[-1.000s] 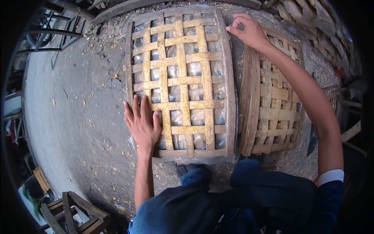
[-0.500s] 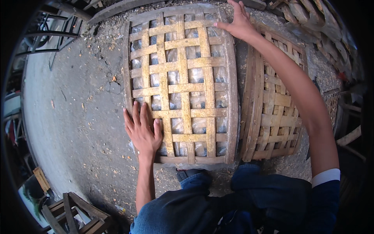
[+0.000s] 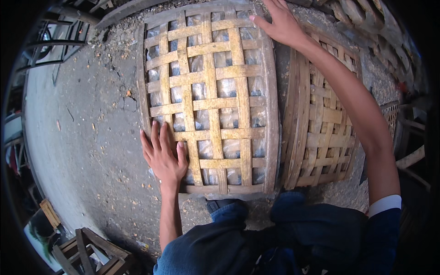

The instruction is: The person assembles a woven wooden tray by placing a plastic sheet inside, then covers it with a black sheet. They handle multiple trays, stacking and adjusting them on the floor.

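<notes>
Ground (image 3: pixel 87 137) of grey concrete with cracks and small wood bits lies under everything. On it rests a big woven bamboo panel (image 3: pixel 211 98), flat, just in front of the person's knees (image 3: pixel 284 224). Right beside the panel stands a second woven panel (image 3: pixel 321 123), a bit smaller, touching its right edge. Below and left of the big panel sits a small wooden frame (image 3: pixel 87 252). The left hand (image 3: pixel 162 156) lies flat and spread on the panel's near left corner. The right hand (image 3: pixel 279 23) presses open on its far right corner, fingers spread
</notes>
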`<state>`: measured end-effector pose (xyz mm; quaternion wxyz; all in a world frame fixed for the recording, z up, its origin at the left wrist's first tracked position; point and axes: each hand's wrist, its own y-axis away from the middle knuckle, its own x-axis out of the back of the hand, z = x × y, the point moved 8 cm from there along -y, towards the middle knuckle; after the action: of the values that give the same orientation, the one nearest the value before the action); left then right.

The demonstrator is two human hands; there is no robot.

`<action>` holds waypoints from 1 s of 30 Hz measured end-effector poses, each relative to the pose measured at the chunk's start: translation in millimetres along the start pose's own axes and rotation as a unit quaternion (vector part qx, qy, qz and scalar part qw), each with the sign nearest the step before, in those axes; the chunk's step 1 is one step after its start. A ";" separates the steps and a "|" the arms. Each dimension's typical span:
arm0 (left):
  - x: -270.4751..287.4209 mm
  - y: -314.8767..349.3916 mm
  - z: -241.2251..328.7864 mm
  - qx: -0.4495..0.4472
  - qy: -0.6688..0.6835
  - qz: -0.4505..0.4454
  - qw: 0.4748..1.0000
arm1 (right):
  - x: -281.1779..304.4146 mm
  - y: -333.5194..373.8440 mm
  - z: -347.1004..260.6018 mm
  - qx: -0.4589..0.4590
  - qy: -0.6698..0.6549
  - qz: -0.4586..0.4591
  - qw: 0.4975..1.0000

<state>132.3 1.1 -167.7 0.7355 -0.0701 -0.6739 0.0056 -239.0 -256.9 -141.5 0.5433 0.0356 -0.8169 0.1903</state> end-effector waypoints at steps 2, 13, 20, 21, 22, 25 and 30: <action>3.0 1.1 -1.6 0.005 -0.006 0.000 1.000 | -3.0 34.4 -69.1 0.168 0.037 0.042 0.984; 1.7 8.0 -6.9 0.008 -0.010 0.005 1.000 | -34.5 124.6 -142.7 0.194 0.182 -0.308 0.913; 2.8 4.2 -5.9 -0.003 -0.003 0.024 1.000 | 49.4 63.6 -58.4 0.047 0.136 -0.086 0.986; 2.2 2.5 -3.0 -0.008 0.000 0.029 1.000 | 40.1 77.8 -69.6 0.089 0.144 -0.109 0.980; 3.1 3.4 -3.5 -0.006 0.001 0.030 1.000 | 26.1 93.2 -82.3 0.131 0.151 -0.133 0.971; 3.7 5.5 -5.4 0.001 0.000 0.029 1.000 | 10.3 122.8 -108.8 0.188 0.106 -0.185 0.959; 5.8 5.3 -4.2 -0.001 0.006 0.039 0.999 | 22.7 133.1 -111.1 0.213 0.032 -0.195 0.957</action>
<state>137.4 6.5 -162.9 0.7384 -0.0972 -0.6665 0.0334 -186.4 -91.6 -119.8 0.5753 0.3026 -0.7171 0.2513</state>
